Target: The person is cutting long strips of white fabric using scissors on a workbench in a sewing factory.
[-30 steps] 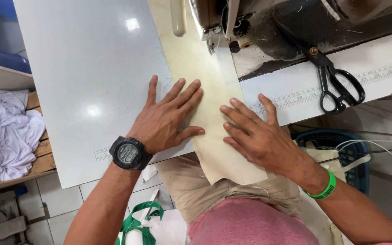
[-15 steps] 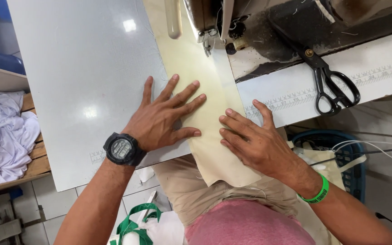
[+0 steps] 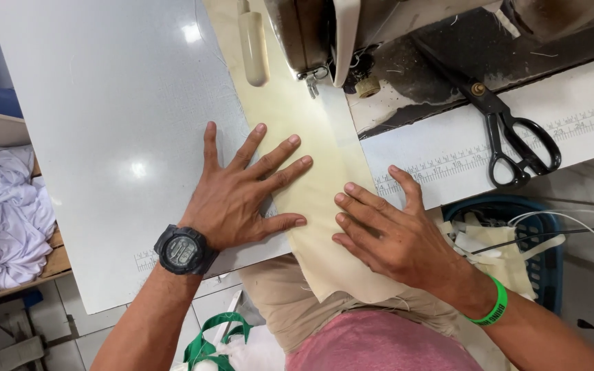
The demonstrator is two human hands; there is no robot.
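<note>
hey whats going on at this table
A person sits at a sewing machine with both hands pressed flat on a strip of pale yellow fabric that runs up under the needle area. The left hand, with a black watch on its wrist, has its fingers spread half on the fabric, half on the white table. The right hand, wearing a green wristband, holds down the fabric's right edge. Black scissors lie to the right, untouched.

Sewing workshop, industrial sewing machine (image 3: 311, 34), tailor's scissors (image 3: 513, 137), ruler-marked table (image 3: 104, 103)
</note>
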